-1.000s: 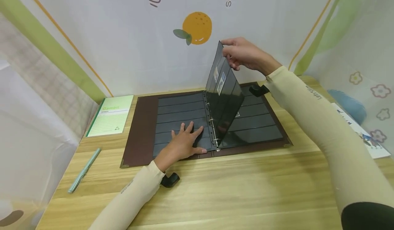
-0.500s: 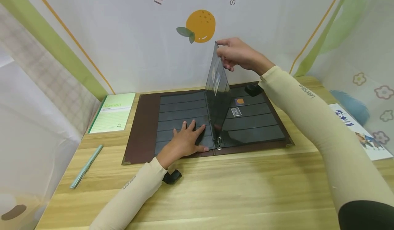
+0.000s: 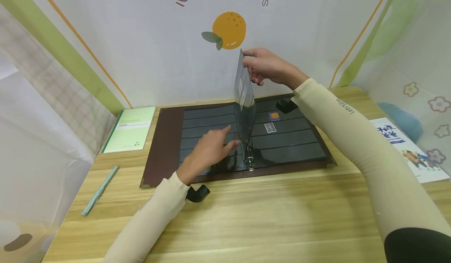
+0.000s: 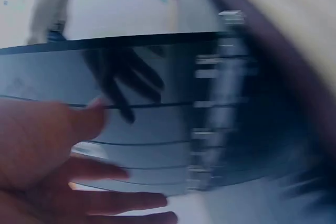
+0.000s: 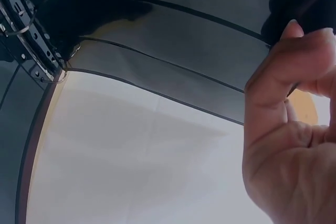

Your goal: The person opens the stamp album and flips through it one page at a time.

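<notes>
A brown ring binder (image 3: 163, 149) lies open on the wooden table, filled with dark pocket pages. My right hand (image 3: 262, 65) pinches the top corner of one dark page (image 3: 244, 98) and holds it upright over the rings (image 3: 249, 160). Small stamps (image 3: 270, 127) sit in pockets on the right-hand page. My left hand (image 3: 211, 147) hovers above the left-hand pages with straight fingers pointing toward the spine, close to the raised page. In the right wrist view the fingers (image 5: 278, 108) grip the page's edge (image 5: 173, 72). The left wrist view is blurred, with my fingers (image 4: 105, 182) before a dark page (image 4: 157, 77).
A green notebook (image 3: 130, 130) lies left of the binder, and a pale green pen (image 3: 100, 190) lies nearer the front left. A printed leaflet (image 3: 405, 147) sits at the right edge. Curtain walls enclose the table on three sides.
My right hand has swung the page leftward from a right-leaning tilt to upright. My left hand has lifted off the left pages and turned toward the spine.
</notes>
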The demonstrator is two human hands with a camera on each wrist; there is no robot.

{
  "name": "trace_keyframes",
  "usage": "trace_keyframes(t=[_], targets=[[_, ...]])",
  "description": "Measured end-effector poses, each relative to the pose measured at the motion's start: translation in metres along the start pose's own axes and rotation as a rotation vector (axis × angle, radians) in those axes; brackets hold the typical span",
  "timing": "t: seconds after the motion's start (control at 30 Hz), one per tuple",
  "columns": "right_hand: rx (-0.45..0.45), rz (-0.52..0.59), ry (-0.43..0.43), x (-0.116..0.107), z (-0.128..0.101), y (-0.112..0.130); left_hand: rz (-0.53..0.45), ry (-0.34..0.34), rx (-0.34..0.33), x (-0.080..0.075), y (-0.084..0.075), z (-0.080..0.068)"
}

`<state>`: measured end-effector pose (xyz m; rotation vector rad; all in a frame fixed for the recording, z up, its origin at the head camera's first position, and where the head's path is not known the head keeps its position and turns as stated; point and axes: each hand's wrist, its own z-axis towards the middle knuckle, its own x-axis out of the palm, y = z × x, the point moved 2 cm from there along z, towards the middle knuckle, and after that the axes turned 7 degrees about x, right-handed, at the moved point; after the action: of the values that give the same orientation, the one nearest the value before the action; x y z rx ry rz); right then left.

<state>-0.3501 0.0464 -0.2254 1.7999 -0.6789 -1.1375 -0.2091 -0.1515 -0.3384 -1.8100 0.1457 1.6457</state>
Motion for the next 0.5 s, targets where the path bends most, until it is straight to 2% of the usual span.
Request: trace_keyframes(t=[0.1,0.2,0.27,0.37,0.5], targets=[[-0.002,0.009,0.013,0.001,0.001,0.0,-0.076,-0.167,0.012,-0.033,-0.02,0.01],[0.007,0.012,0.03,0.003,0.002,0.001,-0.13,-0.25,-0.003,-0.063,-0.04,0.02],[0.015,0.01,0.042,0.005,0.003,0.003,-0.154,-0.241,-0.022,-0.077,-0.05,0.027],[0.021,-0.004,0.052,0.007,0.005,0.004,-0.162,-0.176,-0.045,-0.09,-0.06,0.037],[0.032,-0.046,0.047,0.007,0.005,0.003,-0.158,-0.098,-0.05,-0.099,-0.06,0.042]])
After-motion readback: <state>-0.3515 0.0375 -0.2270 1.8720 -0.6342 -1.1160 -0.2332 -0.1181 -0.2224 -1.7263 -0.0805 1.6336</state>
